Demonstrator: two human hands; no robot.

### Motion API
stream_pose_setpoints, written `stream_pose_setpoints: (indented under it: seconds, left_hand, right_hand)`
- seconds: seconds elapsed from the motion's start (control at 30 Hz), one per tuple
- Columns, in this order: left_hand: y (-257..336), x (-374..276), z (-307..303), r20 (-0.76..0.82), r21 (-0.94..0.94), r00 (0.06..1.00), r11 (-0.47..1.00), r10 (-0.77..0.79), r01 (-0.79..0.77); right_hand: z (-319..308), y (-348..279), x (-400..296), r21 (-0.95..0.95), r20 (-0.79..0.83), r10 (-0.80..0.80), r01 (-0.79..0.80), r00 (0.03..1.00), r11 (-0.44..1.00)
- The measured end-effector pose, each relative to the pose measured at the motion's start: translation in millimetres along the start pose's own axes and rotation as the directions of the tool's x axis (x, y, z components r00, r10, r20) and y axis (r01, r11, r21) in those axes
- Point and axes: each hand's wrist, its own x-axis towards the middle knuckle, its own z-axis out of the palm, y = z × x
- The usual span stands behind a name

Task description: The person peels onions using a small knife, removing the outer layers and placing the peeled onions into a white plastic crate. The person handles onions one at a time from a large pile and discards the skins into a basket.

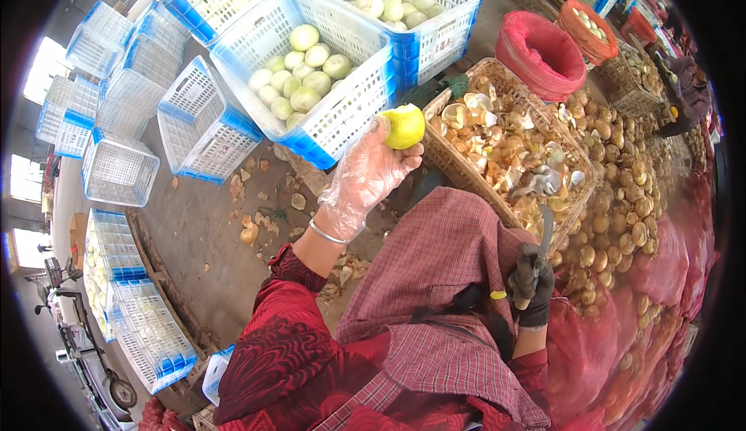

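My left hand (373, 160), in a clear plastic glove, holds a bright yellow piece of fruit (404, 126) with a bitten or cut top edge, near the corner of a blue and white plastic crate (344, 131). Peeled onions (315, 76) lie in that crate. My right hand (530, 279), in a dark glove, grips a knife (546, 230) by its handle, the curved blade pointing up over the edge of a woven basket (484, 189). Onion skins (501, 140) fill the basket. A small yellow scrap (498, 295) is beside the right glove.
Unpeeled onions (618, 180) are heaped right of the basket, beside red mesh sacks (588, 343). A red mesh-lined tub (539, 58) stands behind. More crates (204, 122) stand at the left and back. Loose skins (249, 230) litter the floor. A person's sleeve (690, 90) shows at the far right.
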Motion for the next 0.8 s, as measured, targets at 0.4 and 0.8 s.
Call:
stream_pose_setpoints:
  seconds: [0.4, 0.8]
  left_hand:
    - [-6.1, 15.3, -1.2, -0.006, -0.085, 0.999, 0.995, 0.052, -0.052]
    - [-20.0, -4.0, 9.4, 0.077, -0.255, 0.994, 0.963, -0.073, 0.09]
  right_hand:
    - [0.9, -2.5, 8.1, 0.018, -0.028, 0.015, -0.015, 0.999, 1.0]
    - [-14.3, -4.9, -0.8, 0.01, 0.003, 0.009, -0.009, 1.0, 1.0]
